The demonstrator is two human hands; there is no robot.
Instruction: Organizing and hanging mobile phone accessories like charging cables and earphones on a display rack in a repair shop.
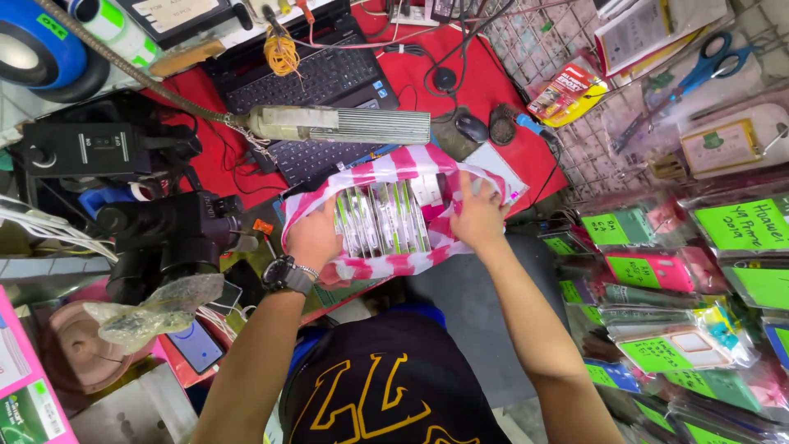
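You hold open a pink-and-white striped plastic bag [394, 168] over the red desk's edge, with clear flat packets [382, 218] stacked upright inside.

bench: red mat [501, 90] on top, laptop [316, 78] at 12 o'clock
wall: wire rack [592, 156] at 2, scissors [699, 74] hung up
right side: bagged phone cases [682, 345], green tags, 3 to 5
left: microscope [164, 238] at 9
light: bright, even

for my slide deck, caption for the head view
Both hands, left and right, hold open a pink-striped bag of flat packets.
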